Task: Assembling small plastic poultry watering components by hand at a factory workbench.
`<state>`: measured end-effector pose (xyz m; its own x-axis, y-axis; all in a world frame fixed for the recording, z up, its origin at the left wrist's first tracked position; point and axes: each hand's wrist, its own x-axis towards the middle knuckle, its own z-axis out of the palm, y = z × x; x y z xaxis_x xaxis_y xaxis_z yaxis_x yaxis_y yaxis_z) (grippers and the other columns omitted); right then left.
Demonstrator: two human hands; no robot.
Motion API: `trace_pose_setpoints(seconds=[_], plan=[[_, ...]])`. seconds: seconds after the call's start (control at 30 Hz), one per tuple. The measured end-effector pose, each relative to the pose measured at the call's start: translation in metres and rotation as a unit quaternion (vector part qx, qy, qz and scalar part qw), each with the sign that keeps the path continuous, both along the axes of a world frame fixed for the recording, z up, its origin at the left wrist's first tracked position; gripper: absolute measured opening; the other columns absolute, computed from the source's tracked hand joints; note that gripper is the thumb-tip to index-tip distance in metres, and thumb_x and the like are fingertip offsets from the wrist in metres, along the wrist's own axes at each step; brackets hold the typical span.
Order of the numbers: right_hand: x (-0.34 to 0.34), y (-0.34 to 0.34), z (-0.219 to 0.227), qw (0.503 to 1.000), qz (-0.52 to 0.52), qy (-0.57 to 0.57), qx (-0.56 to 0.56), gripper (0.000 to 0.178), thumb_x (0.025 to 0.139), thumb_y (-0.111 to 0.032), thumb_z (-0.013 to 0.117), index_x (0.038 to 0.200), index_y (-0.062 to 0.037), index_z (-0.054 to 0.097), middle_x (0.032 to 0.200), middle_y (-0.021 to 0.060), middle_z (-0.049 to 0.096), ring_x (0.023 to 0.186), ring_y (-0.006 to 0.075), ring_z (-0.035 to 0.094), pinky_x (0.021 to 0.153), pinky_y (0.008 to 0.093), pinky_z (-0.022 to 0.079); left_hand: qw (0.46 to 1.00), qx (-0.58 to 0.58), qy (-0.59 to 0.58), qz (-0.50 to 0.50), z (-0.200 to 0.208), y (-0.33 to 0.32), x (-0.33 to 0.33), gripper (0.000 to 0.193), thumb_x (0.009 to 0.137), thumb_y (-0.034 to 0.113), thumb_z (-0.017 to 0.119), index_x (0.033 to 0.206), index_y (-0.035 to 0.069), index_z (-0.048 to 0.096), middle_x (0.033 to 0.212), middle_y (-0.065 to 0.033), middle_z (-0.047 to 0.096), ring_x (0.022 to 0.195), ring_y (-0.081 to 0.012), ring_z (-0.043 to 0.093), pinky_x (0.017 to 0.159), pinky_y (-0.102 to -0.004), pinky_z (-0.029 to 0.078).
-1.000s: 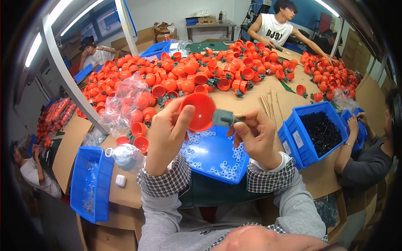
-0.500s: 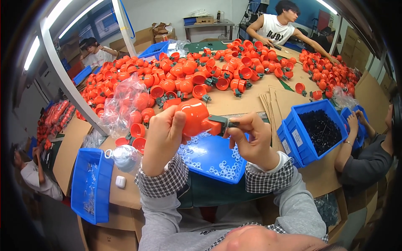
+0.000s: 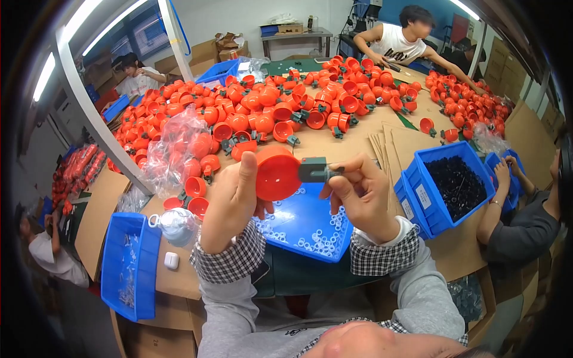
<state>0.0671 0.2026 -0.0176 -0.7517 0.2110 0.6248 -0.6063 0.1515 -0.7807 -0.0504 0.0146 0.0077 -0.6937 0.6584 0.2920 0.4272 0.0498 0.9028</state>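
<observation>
Red cup point(image 3: 278, 174), rim clear above blue tray point(image 3: 304, 219)

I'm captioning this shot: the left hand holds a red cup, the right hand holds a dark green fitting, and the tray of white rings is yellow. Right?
The tray is blue, not yellow, as the head view shows. The left hand holds the red cup and the right hand the dark green fitting.

Pale-lidded bottle point(image 3: 179, 227) | small white case point(image 3: 171, 260) near it | metal table point(image 3: 298, 37) at rear
</observation>
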Motion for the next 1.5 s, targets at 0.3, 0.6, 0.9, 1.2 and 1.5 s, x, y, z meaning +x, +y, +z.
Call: trace_pose_setpoints(seconds=[0.3, 0.6, 0.9, 1.2, 1.5], plan=[[0.004, 0.019, 0.013, 0.984, 0.088, -0.073, -0.133, 0.017, 0.093, -0.015, 0.053, 0.093, 0.0000, 0.045, 0.068, 0.0141, 0.062, 0.041, 0.0081, 0.049, 0.036, 0.0191, 0.036, 0.948, 0.273, 0.136, -0.089, 0.014, 0.007, 0.016, 0.033, 0.090, 0.010, 0.050, 0.121, -0.004, 0.050, 0.113, -0.0186, 0.059, 0.107, -0.0201, 0.057, 0.090, -0.0340, 0.045], [0.004, 0.008, 0.006, 0.999, -0.043, 0.009, -0.020, 0.016, 0.091, -0.012, 0.056, 0.089, 0.0001, 0.046, 0.063, 0.0100, 0.061, 0.042, 0.0052, 0.047, 0.036, 0.0184, 0.034, 0.998, 0.049, -0.004, -0.047, 0.014, 0.009, 0.017, 0.048, 0.095, 0.038, 0.043, 0.115, -0.005, 0.052, 0.100, -0.0158, 0.062, 0.088, -0.0143, 0.062, 0.062, -0.0206, 0.049], [0.009, 0.008, 0.007, 0.999, 0.017, -0.016, -0.040, 0.016, 0.092, -0.012, 0.055, 0.089, -0.0002, 0.044, 0.064, 0.0102, 0.061, 0.042, 0.0041, 0.046, 0.038, 0.0169, 0.032, 0.968, 0.251, 0.006, 0.031, 0.014, 0.005, 0.013, 0.035, 0.097, 0.024, 0.041, 0.114, -0.003, 0.053, 0.114, -0.0188, 0.058, 0.105, -0.0203, 0.057, 0.089, -0.0346, 0.045], [0.006, 0.013, 0.012, 0.996, 0.007, -0.029, -0.086, 0.017, 0.093, -0.016, 0.053, 0.093, 0.0002, 0.048, 0.062, 0.0092, 0.060, 0.038, 0.0036, 0.042, 0.035, 0.0168, 0.028, 0.987, 0.130, 0.085, -0.047, 0.020, 0.007, 0.026, 0.045, 0.084, 0.009, 0.060, 0.126, -0.001, 0.047, 0.123, -0.0162, 0.052, 0.114, -0.0189, 0.051, 0.086, -0.0284, 0.048], [0.009, 0.004, 0.001, 0.996, -0.041, 0.049, 0.054, 0.016, 0.088, -0.005, 0.058, 0.097, 0.0038, 0.048, 0.069, 0.0095, 0.063, 0.060, 0.0084, 0.060, 0.050, 0.0190, 0.043, 0.993, 0.084, 0.064, 0.046, 0.009, 0.005, 0.010, 0.063, 0.097, 0.048, 0.025, 0.117, -0.005, 0.053, 0.088, -0.0112, 0.064, 0.068, -0.0114, 0.059, 0.064, -0.0237, 0.047]])
